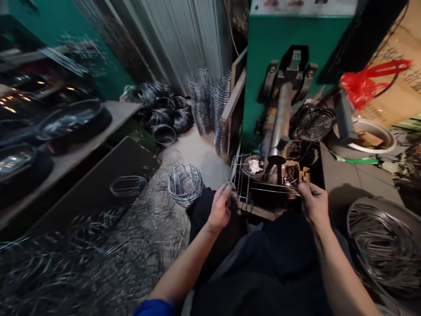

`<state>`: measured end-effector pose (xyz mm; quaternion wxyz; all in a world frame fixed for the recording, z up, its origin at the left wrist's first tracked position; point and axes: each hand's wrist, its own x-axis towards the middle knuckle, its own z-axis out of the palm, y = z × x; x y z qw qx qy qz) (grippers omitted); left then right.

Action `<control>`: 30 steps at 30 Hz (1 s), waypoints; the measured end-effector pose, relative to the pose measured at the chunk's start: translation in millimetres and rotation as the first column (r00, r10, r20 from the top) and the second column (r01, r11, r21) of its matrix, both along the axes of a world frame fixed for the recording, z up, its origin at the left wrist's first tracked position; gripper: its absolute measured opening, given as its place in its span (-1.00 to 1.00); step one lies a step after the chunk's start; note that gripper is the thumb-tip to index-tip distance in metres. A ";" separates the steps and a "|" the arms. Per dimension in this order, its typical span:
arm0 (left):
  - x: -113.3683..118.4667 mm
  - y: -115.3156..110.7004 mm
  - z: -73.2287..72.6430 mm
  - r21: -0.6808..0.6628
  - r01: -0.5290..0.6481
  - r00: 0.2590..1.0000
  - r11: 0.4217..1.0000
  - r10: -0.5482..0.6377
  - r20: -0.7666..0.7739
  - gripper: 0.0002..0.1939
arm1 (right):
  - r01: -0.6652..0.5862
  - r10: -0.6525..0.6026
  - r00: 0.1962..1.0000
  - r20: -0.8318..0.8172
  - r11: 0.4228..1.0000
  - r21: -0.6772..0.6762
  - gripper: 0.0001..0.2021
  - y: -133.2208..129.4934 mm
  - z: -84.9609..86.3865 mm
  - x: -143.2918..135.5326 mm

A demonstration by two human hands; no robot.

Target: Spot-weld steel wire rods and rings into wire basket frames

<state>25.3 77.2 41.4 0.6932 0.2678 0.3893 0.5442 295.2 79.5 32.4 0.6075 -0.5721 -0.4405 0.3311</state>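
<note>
My left hand (221,206) is closed on the edge of a small wire frame (242,175) with crossing bars, left of the machine's tray. A thin metal wire (271,190) stretches level from near that frame to my right hand (314,202), whose thumb and fingers pinch its end. Just beyond the right fingertips is a yellowish metal piece (304,174); whether they touch it I cannot tell. Above and between the hands juts the thick metal arm (281,125) of a green machine (263,52). Below it, the dark tray (312,172) holds a round dish and small parts.
A stack of wire rings (186,184) stands beside my left knee, with loose wire pieces (131,250) over the floor. Taller ring stacks (200,103) lean at the back. At right are a basin of bent wires (383,245), a white tub (391,142) and a spiral wire guard (316,124).
</note>
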 end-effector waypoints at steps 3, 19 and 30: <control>4.1 1.4 -3.0 -0.014 0.017 1.000 1.000 -0.017 -0.014 -0.55 | 0.009 -0.008 0.998 -0.064 1.000 0.003 -0.43 4.2 -3.7 -0.1; 26.5 19.2 -23.8 -0.094 0.013 0.999 0.995 -0.017 -0.046 -0.47 | -0.074 0.071 0.996 0.049 0.996 0.056 -0.43 31.9 -55.6 27.6; 40.5 30.7 -27.9 -0.080 0.017 0.999 0.997 -0.020 -0.033 -0.45 | -0.099 0.097 0.993 0.067 0.995 0.020 -0.45 44.5 -67.8 42.9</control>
